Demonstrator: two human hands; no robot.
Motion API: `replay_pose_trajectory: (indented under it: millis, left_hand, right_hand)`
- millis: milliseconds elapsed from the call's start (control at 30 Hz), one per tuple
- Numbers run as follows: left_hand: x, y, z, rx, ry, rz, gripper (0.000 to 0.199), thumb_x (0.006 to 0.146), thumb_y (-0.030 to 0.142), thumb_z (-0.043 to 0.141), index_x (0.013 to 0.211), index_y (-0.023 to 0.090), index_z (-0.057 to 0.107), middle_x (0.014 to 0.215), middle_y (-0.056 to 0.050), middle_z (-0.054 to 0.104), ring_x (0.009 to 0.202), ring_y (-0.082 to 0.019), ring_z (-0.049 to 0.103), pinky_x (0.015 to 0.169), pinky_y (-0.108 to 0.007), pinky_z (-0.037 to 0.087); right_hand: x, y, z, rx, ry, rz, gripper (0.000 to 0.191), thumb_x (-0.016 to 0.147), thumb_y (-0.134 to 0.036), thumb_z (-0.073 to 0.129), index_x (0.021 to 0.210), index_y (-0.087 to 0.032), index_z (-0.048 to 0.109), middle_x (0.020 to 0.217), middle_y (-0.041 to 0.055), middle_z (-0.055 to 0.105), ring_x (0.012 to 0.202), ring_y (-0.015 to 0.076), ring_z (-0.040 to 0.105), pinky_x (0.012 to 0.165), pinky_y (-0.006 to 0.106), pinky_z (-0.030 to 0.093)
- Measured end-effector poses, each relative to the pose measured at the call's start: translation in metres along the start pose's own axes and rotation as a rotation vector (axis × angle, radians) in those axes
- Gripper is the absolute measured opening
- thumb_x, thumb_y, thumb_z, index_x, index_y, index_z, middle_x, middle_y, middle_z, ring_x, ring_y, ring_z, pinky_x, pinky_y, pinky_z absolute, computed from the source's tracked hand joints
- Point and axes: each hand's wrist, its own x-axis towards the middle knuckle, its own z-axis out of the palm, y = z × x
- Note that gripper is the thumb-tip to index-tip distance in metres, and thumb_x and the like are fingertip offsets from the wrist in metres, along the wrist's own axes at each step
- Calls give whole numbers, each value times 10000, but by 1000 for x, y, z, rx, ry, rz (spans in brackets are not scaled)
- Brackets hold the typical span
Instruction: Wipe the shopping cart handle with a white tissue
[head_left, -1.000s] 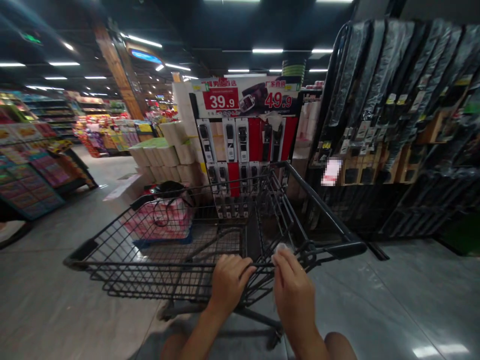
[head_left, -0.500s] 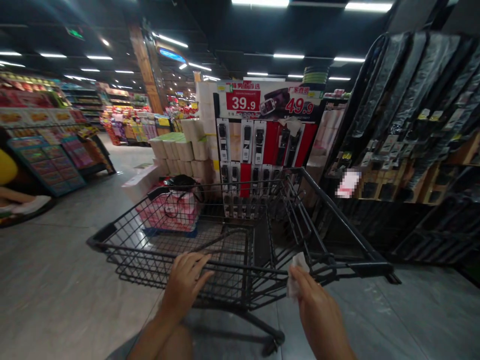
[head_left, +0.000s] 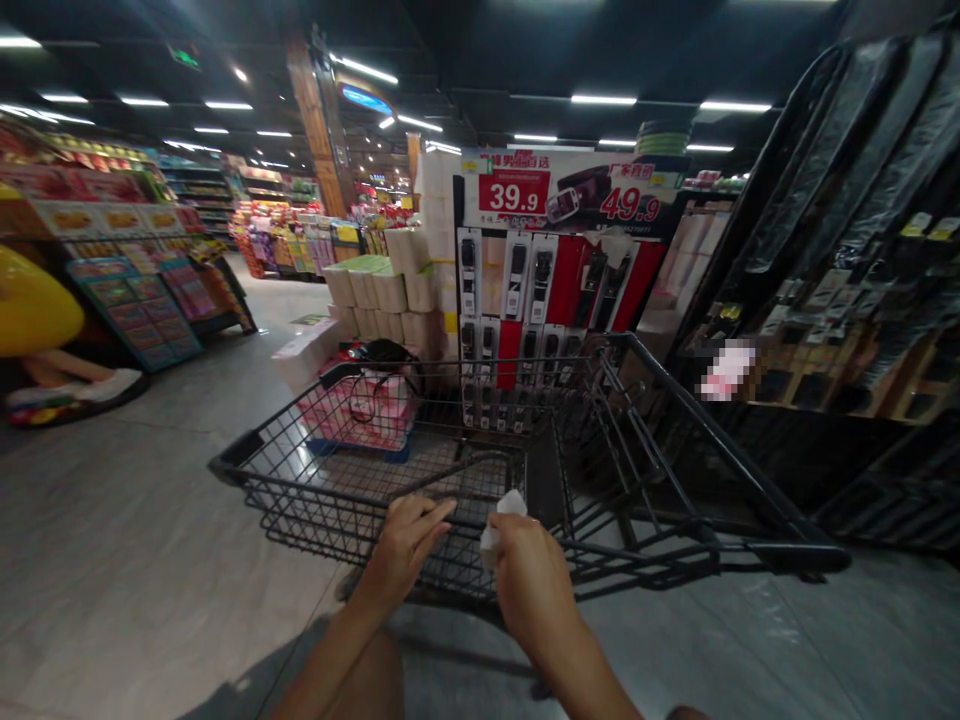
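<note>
Shopping cart (head_left: 545,480), black wire, bare mesh showing inside, is standing side-on across the grey floor (head_left: 187,520) between the person and the goods. Belt display (head_left: 566,285), red and white, is rising behind the cart's far rail, which is crossing its lower rows; its price sign (head_left: 574,192) is showing 39.9 and 49.9. Pale packs (head_left: 375,285), stacked, are sitting left of the display; nearer, pink packs (head_left: 375,408) are resting on a blue base, a black bag (head_left: 382,352) lying on top. Hanging rack (head_left: 847,150), dark plastic-wrapped goods, is filling the right side. Wooden post (head_left: 315,120) is standing in the left background; at the left edge, another person's shoe (head_left: 112,385) is showing beneath a yellow item (head_left: 34,300). Hands, two — left hand (head_left: 405,545) is hovering or resting at the near rail, fingers extended together, contact unclear; right hand (head_left: 529,565) is closing its fingers round a white tissue (head_left: 513,502), which is lying at that same rail, just beside the left fingertips, partly hidden.
</note>
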Motion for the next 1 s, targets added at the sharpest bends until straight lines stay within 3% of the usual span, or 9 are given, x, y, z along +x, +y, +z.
replay_pose_trajectory:
  millis: [133, 267, 467, 533, 700, 1000]
  left_hand:
    - [-2, 4, 3, -12, 19, -13, 308, 909, 358, 425, 1115, 233, 616, 823, -20, 623, 810, -132, 549, 789, -303, 413]
    - [-4, 9, 3, -7, 15, -38, 307, 914, 351, 409, 1105, 234, 618, 827, -24, 618, 820, -141, 547, 795, -321, 412]
    - [-7, 14, 4, 18, 43, 14, 279, 911, 301, 423, 1104, 224, 609, 817, -16, 604, 811, -134, 543, 789, -319, 405]
    - [-8, 14, 6, 25, 41, 35, 278, 909, 282, 430, 1124, 227, 598, 818, -13, 600, 812, -130, 540, 792, -317, 400]
    - [-10, 14, 12, 42, 37, 71, 264, 892, 243, 467, 1120, 223, 598, 814, -9, 581, 806, -123, 526, 783, -305, 388]
    - [-7, 24, 25, 82, 75, 110, 274, 890, 231, 471, 1137, 245, 589, 776, 10, 561, 764, -110, 527, 796, -309, 364]
  right_hand:
    - [7, -21, 16, 27, -11, -101, 400, 801, 29, 397, 1012, -140, 691, 984, 125, 703, 975, 203, 642, 834, 267, 449]
    - [3, -16, 20, -12, 38, -138, 421, 786, 60, 391, 981, -153, 698, 931, 91, 711, 902, 203, 645, 794, 274, 448]
    - [-17, 28, 8, -111, 274, -98, 422, 730, 75, 419, 830, -203, 721, 800, 65, 715, 853, 238, 602, 765, 322, 417]
    - [-23, 45, 4, -124, 324, -91, 434, 708, 77, 425, 852, -209, 719, 835, 60, 719, 900, 242, 592, 824, 345, 406]
    - [-35, 82, -6, -197, 391, -81, 465, 687, 77, 404, 948, -166, 702, 924, 79, 720, 984, 235, 594, 1030, 424, 291]
    - [-43, 118, -22, -244, 462, -50, 472, 699, 79, 350, 952, -149, 677, 916, 79, 712, 895, 198, 632, 1047, 442, 304]
